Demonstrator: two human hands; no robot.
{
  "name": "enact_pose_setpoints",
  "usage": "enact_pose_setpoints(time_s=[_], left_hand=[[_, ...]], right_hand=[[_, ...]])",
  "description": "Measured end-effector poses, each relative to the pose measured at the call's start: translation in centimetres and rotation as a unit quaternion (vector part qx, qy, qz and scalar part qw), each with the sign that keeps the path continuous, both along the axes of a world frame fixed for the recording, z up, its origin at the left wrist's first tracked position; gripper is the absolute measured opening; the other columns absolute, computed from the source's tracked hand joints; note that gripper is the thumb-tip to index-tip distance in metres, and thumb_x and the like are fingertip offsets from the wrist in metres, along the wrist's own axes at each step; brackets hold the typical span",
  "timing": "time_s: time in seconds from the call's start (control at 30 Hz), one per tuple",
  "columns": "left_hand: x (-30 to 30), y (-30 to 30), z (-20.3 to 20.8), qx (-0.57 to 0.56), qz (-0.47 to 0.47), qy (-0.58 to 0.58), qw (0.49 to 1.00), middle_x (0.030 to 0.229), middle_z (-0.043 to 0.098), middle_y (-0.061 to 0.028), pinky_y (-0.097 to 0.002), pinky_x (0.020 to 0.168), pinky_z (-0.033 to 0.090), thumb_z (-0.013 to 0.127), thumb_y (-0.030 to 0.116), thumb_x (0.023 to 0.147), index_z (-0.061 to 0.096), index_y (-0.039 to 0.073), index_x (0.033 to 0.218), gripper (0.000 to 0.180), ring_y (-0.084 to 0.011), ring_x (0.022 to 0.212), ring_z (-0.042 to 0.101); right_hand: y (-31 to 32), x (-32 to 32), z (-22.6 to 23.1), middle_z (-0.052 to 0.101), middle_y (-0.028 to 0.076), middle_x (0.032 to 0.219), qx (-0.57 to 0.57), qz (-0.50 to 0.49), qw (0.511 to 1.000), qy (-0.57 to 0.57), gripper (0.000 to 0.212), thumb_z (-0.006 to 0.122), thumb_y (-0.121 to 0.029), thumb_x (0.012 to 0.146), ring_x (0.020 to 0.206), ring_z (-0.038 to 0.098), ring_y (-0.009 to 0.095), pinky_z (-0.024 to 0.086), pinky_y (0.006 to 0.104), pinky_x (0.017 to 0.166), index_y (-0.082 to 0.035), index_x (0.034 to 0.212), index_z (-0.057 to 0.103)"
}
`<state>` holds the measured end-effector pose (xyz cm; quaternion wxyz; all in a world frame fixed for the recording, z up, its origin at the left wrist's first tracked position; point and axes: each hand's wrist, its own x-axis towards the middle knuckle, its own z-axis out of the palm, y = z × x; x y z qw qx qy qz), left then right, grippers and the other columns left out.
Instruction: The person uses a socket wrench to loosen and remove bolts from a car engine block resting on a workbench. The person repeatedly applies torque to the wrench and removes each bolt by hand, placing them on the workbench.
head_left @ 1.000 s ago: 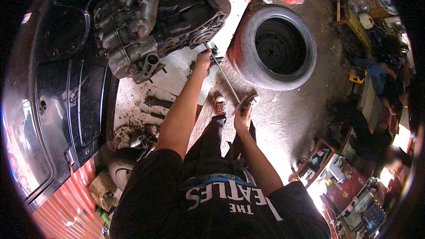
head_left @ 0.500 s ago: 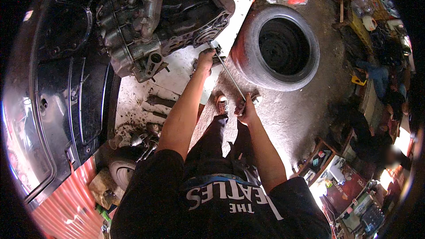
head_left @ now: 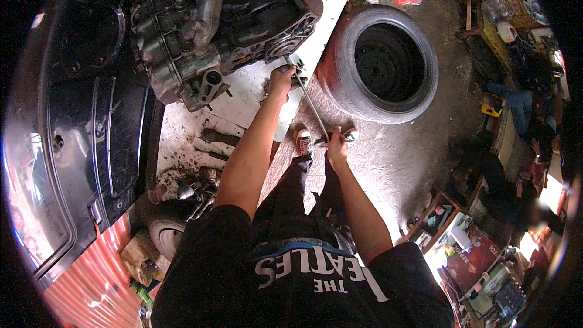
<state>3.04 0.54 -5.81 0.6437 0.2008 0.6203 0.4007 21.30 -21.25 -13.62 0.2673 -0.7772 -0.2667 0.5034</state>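
A long, thin metal rod (head_left: 313, 104) runs slantwise between my two hands. My left hand (head_left: 281, 81) is closed around its far end, right beside the lower edge of the engine block (head_left: 267, 30). At the near end, my right hand (head_left: 336, 146) grips the rod above my shoes; a short dark piece sticks out to the left of these fingers. Whether the rod's far tip touches the engine is hidden by my left hand. The greasy engine lies on a white board (head_left: 243, 94) at the upper left.
A tire on a wheel (head_left: 340, 79) lies flat on the floor to the right. Dark tools (head_left: 220, 138) rest on the dirty board. A black vehicle panel (head_left: 91, 133) stands at left. At far right are cluttered shelves (head_left: 434, 222) and another person (head_left: 495, 182).
My right hand has shifted slightly left and up, swinging the rod's near end left. My left hand stays beside the engine, almost unmoved.
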Motion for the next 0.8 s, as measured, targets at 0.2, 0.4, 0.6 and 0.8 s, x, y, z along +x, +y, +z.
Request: enact_pose_setpoints(time_s=[0.2,0.4,0.6,0.8], left_hand=[[1.0,-0.1,1.6,0.010,0.024,0.040,0.999,0.089,0.067,-0.0066,-0.0330,0.067,0.059,0.067,0.017,0.089,0.059,0.002,0.103,0.022,-0.0222,0.069,0.069],[0.3,0.6,-1.6,0.013,0.006,-0.037,0.999,0.092,0.068,-0.0101,-0.0361,0.065,0.061,0.064,0.017,0.092,0.059,0.000,0.102,0.020,-0.0260,0.069,0.071],[0.0,0.8,-1.7,0.010,0.022,-0.107,0.994,0.092,0.067,-0.0121,-0.0385,0.073,0.061,0.058,0.015,0.095,0.058,-0.001,0.102,0.018,-0.0291,0.076,0.070],[-0.3,2.6,-2.8,0.002,0.124,-0.284,0.951,0.080,0.061,-0.0105,-0.0432,0.073,0.058,0.055,0.007,0.090,0.055,0.001,0.097,0.009,-0.0284,0.076,0.065]], right_hand=[[4.5,0.6,6.1,0.059,0.005,0.072,-0.156,-0.225,0.909,0.313,0.042,0.040,-0.047,0.098,0.058,0.057,0.020,0.045,0.0348,0.044,-0.012,0.082,0.056],[2.0,1.7,4.9,0.061,0.005,0.077,-0.107,-0.162,0.899,0.392,0.047,0.048,-0.056,0.095,0.072,0.060,0.017,0.051,0.0310,0.068,-0.010,0.094,0.060],[3.4,-1.2,7.6,0.056,0.003,0.072,-0.005,-0.328,0.871,0.367,0.039,0.049,-0.051,0.097,0.059,0.053,0.016,0.047,0.0311,0.056,-0.013,0.091,0.057],[3.8,-1.8,4.9,0.040,0.000,0.054,-0.042,-0.346,0.865,0.362,0.045,0.039,-0.050,0.100,0.043,0.038,0.015,0.034,0.0311,0.043,-0.014,0.074,0.044]])
